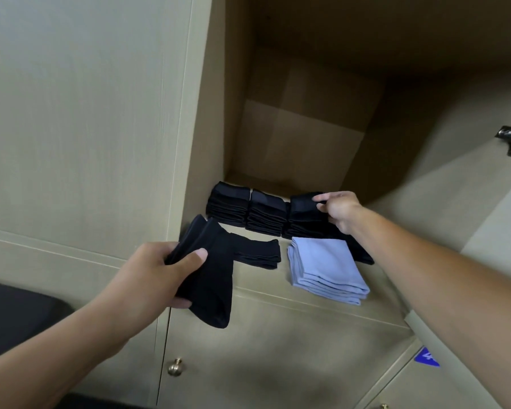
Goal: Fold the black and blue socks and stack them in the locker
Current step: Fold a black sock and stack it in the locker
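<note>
Head view: beige locker shelf (322,302) bears folded socks (326,265).

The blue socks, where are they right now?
The blue socks sit folded in a pile at the locker's front edge, right of centre, just before the rightmost black stack.

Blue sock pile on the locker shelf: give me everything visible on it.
The blue sock pile is a neat stack of light blue folded socks, soft knit by the look, with layered folded edges showing along its near side. It lies flat on the locker shelf near the front edge, just in front of the right-hand stack of black socks. Neither hand touches it. A black sock seems to lie against its far right edge; contact is unclear.
</note>
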Available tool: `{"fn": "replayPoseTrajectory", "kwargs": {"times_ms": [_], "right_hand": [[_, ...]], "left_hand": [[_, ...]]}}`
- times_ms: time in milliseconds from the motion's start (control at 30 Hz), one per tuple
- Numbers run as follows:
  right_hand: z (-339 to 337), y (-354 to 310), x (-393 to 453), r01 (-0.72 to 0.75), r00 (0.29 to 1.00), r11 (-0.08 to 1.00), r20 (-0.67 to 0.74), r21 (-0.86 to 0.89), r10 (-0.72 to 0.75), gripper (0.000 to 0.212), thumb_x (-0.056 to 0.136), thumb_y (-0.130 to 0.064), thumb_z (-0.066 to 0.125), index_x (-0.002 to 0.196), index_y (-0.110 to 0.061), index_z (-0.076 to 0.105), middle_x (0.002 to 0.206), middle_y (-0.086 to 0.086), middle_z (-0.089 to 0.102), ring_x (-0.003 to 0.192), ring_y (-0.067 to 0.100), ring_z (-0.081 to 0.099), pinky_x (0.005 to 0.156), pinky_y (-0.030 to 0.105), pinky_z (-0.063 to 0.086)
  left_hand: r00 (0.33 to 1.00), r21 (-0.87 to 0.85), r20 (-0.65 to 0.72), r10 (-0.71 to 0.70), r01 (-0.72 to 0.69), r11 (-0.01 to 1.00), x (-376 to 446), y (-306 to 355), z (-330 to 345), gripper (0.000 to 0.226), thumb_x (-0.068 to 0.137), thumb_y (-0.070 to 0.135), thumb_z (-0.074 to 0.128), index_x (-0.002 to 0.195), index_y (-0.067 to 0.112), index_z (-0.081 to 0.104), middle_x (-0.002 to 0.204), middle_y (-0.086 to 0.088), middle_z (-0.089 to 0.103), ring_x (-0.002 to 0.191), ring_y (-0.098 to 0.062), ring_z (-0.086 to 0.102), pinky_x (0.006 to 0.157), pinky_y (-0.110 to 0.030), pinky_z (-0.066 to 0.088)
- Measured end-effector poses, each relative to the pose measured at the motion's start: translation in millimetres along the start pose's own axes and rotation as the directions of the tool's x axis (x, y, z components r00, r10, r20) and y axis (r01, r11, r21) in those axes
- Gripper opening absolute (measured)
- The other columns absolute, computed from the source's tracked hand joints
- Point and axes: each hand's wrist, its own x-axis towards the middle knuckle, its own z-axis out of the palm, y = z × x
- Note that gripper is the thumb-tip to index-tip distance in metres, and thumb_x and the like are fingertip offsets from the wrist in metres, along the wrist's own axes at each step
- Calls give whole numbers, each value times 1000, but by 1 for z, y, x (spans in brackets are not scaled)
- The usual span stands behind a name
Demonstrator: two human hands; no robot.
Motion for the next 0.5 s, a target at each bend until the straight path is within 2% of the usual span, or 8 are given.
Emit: {"fn": "replayPoseTrajectory", "kwargs": {"times_ms": [67,100,167,200,267,300,400,500], "right_hand": [[1,2,5,5,1000,998,16,-70,-4,32,97,12,52,98,-9,76,103,13,66,106,24,65,97,31,50],[1,3,7,6,1000,994,20,-105,-4,31,97,12,52,98,-9,76,109,15,67,103,25,65,95,29,51],[0,1,6,20,999,988,42,-154,-14,31,100,11,46,109,-1,73,120,20,65,87,20,64,82,23,49],[-1,1,6,33,999,984,48,-176,-25,32,101,11,44,116,3,70,122,21,64,89,20,65,82,21,46],[-1,1,4,74,997,970,43,-231,-66,30,100,11,48,117,2,70,121,21,64,109,27,64,90,21,44],[-1,1,3,86,996,961,47,-261,-76,29,98,11,51,114,-1,72,120,21,64,113,28,63,92,22,44],[-1,3,4,107,993,919,87,-379,-80,24,97,7,56,103,-8,74,115,15,65,104,23,61,92,23,45],[-4,2,4,146,988,872,120,-467,-101,21,96,5,59,104,-8,74,111,8,66,105,20,59,92,21,42]], "left_hand": [[1000,1,6,-2,2,1000,1,-1,-1,20,98,32,62,103,17,74,87,2,80,83,-14,77,66,-30,63],[1000,-2,6,-2,2,1000,1,-1,-1,20,99,32,62,103,17,75,87,2,80,82,-14,77,64,-28,63],[1000,-9,4,-4,4,1000,1,-1,-2,19,98,31,62,103,17,74,87,2,80,82,-14,77,63,-27,62],[1000,-12,2,-5,5,1000,1,-1,-2,19,98,31,63,104,17,74,87,1,80,82,-14,77,63,-27,62],[1000,-17,3,-6,7,1000,2,-1,-3,20,98,31,63,105,16,74,87,1,80,82,-15,77,63,-27,62],[1000,-18,5,-6,6,1000,2,-1,-3,20,98,31,62,105,17,75,87,1,80,82,-15,77,63,-27,62],[1000,-20,13,-1,1,1000,1,-1,-4,21,98,32,62,106,17,75,88,1,80,83,-15,77,64,-27,62],[1000,-29,26,8,-7,1000,-2,3,-4,22,99,32,62,106,17,75,89,2,80,83,-14,77,64,-26,62]]}}
